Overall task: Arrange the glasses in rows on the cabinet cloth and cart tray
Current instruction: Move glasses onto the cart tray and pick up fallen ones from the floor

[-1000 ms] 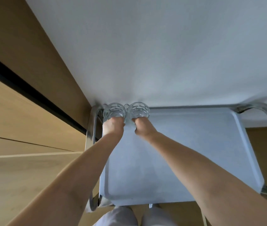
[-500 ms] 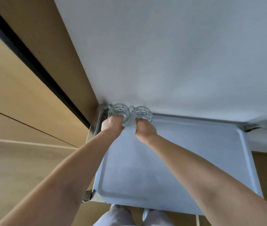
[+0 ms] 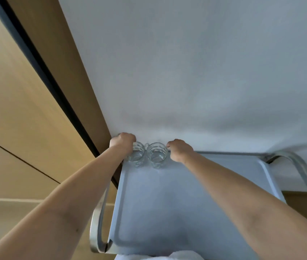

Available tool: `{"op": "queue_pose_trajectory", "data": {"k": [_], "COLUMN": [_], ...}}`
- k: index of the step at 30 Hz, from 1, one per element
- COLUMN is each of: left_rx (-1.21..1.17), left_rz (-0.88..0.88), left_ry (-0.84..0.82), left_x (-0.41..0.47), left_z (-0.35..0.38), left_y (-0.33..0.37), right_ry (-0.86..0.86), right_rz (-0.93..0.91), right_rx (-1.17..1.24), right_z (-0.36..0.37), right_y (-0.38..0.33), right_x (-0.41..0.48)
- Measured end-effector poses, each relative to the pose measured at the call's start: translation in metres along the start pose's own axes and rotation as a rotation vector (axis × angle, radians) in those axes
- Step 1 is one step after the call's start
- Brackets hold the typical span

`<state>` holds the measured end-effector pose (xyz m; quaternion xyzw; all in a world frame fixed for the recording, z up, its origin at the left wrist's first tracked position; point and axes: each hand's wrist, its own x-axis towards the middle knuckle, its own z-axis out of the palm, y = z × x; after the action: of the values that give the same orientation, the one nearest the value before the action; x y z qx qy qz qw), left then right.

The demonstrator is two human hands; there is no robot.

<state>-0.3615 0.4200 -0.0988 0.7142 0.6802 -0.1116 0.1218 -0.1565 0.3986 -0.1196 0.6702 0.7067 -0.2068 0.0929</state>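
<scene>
A pale white surface [image 3: 195, 62] fills the upper view from 10 to 3 o'clock, with wooden panels [image 3: 17, 113] and a dark strip [image 3: 42, 72] running down the 9 o'clock side. Below lies the blue-grey cart tray [image 3: 158, 207], set in a curved metal frame [image 3: 97, 222] that shows at 7 o'clock and again at 3 o'clock. Both bare forearms reach from the 7 and 5 o'clock corners toward the tray's far left corner, at 11 o'clock on the tray. The left hand [image 3: 123, 142] lies knuckles up, with its fingers curled over the outer side of the left glass [image 3: 137, 157] and hiding part of the rim. The right hand [image 3: 180, 150] is also curled, and its fingertips [image 3: 168, 146] meet the 3 o'clock edge of the right glass [image 3: 157, 155]. I cannot tell whether it pinches the rim or only touches it. Both glasses stand upright on the tray, long axis vertical, mouths open upward. They sit side by side along the tray's far edge, very close together, and it is unclear whether they touch.
</scene>
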Motion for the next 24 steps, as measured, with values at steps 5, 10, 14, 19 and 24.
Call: {"op": "queue_pose_trajectory", "data": {"k": [5,10,14,19,24], "left_rx": [0.011,0.071,0.112,0.221,0.314], "left_rz": [0.129,0.411,0.619,0.868,1.084], "left_ry": [-0.008,-0.107,-0.169,-0.222,-0.256], "left_x": [0.003,0.008,0.009,-0.009,-0.075], "left_z": [-0.007,-0.008,0.006,0.036,0.06], "left_y": [0.013,0.06,0.114,0.198,0.29], "right_ry": [-0.007,0.05,0.103,0.096,0.099], "right_rz": [0.028,0.118,0.282,0.573,0.814], "right_rx": [0.061,0.154,0.226,0.314,0.401], "right_z": [0.0,0.009,0.019,0.048,0.082], "right_y": [0.013,0.026,0.062,0.127,0.18], "right_x": [-0.01,-0.031,-0.067,-0.15,-0.243]}}
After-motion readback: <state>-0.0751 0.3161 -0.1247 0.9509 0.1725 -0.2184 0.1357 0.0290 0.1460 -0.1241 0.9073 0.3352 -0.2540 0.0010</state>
